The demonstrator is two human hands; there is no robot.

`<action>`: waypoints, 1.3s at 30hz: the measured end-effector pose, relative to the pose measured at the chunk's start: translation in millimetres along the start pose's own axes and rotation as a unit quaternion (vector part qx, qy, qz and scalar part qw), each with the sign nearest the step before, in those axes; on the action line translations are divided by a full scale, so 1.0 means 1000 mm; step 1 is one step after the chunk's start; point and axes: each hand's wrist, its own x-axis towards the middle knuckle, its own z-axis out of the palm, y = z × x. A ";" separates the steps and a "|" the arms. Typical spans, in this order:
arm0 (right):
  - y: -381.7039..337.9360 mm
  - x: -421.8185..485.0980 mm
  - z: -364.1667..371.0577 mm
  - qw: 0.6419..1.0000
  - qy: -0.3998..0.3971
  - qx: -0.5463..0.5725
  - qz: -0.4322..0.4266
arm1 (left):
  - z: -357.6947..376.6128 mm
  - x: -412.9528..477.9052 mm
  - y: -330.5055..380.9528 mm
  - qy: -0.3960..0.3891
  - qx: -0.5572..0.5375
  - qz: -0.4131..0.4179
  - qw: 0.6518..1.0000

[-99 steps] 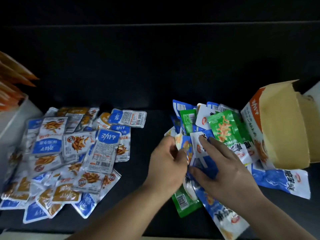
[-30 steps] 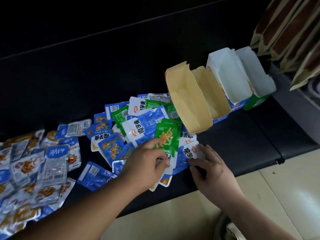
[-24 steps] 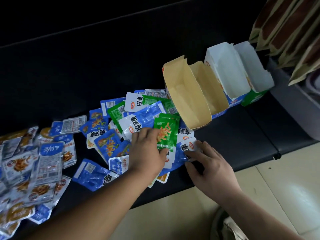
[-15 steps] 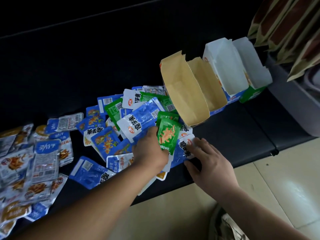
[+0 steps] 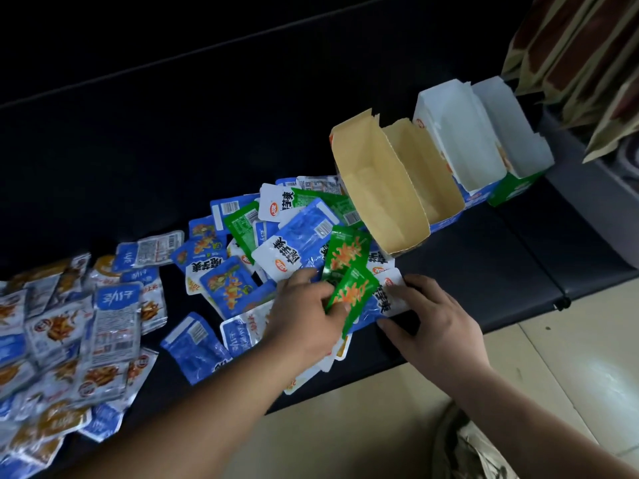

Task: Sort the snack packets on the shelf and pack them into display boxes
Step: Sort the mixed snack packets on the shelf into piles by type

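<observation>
The left hand [image 5: 307,316] pinches a green packet [image 5: 352,292] by its lower edge between thumb and fingers, lifted off the heap [image 5: 276,236] of blue and green packets on the shelf [image 5: 484,271]. A second green one [image 5: 345,250] sits just behind; whether it shares the pinch I cannot tell. The right hand [image 5: 439,323] lies flat, fingers spread, on a blue packet [image 5: 383,302] at the shelf's front edge, grasping nothing.

These sachets look light, thin and glossy, so probably limp and apt to slide over each other. The flat sealed edge is the best hold.

The brown box [image 5: 380,188] and white boxes [image 5: 460,140] stand open just beyond the heap.

Heap packets carry bold black Chinese characters and a red oval logo, too tilted to read surely. A packet [image 5: 114,297] in the left pile shows 劲仔 upside down
</observation>
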 end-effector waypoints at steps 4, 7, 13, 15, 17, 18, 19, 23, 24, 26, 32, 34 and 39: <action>0.000 0.002 0.000 1.000 0.000 0.014 0.012 | 0.015 0.006 0.005 0.039 0.057 0.035 0.997; -0.001 0.006 -0.004 0.999 0.001 0.027 0.027 | 0.018 0.003 0.009 0.027 0.047 0.018 0.998; 0.000 0.004 -0.001 1.000 0.020 0.006 0.007 | 0.004 0.009 0.027 -0.002 -0.068 -0.083 0.994; -0.001 0.004 0.001 0.999 0.040 0.008 0.015 | 0.003 0.011 0.031 -0.011 -0.122 -0.123 0.985; -0.003 0.005 0.003 0.999 0.045 -0.006 0.020 | 0.005 0.013 0.034 -0.012 -0.206 -0.168 0.964; -0.004 0.006 0.003 0.999 0.041 -0.018 0.018 | 0.006 0.012 0.036 -0.016 -0.229 -0.182 0.956; -0.006 0.006 0.003 0.999 0.034 -0.029 0.016 | 0.007 0.011 0.038 -0.017 -0.234 -0.185 0.954; -0.015 0.011 -0.001 0.998 0.011 -0.038 0.039 | 0.002 0.008 0.040 -0.006 -0.232 -0.168 0.958; -0.017 0.012 -0.002 0.998 0.008 -0.030 0.050 | -0.004 0.007 0.038 -0.003 -0.242 -0.164 0.956; -0.020 0.012 -0.005 0.997 0.013 0.002 0.075 | -0.023 0.000 0.034 0.007 -0.271 -0.157 0.950; -0.046 0.007 -0.033 0.967 -0.020 0.178 0.181 | -0.070 -0.033 0.010 0.040 -0.316 -0.181 0.931; -0.052 0.009 -0.038 0.962 -0.115 0.118 0.219 | -0.067 -0.037 0.008 0.025 -0.306 -0.186 0.933; -0.044 0.018 -0.033 0.958 -0.142 -0.041 0.246 | -0.045 -0.042 0.006 -0.033 -0.271 -0.182 0.945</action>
